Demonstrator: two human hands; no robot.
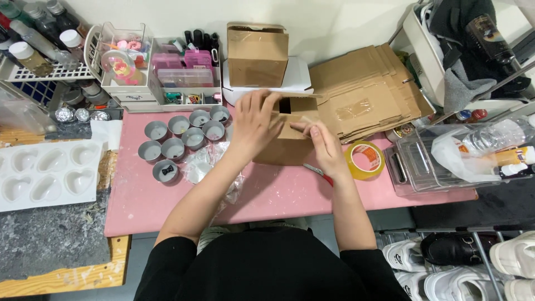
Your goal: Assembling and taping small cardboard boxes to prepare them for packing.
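A small brown cardboard box (287, 146) stands on the pink table (167, 192) in front of me. My left hand (253, 124) lies over its top left flap, pressing on it. My right hand (326, 146) rests at the box's right side, fingers pinched on the edge of a top flap. A dark gap shows between the flaps. Red-handled scissors (322, 175) lie under my right wrist.
A roll of clear tape (365, 159) sits right of the box. Several grey tins (181, 139) and crumpled plastic wrap (209, 167) lie left. Flat cardboard blanks (370, 89) and a closed brown box (257, 54) stand behind. A white heart mould (47, 175) is at far left.
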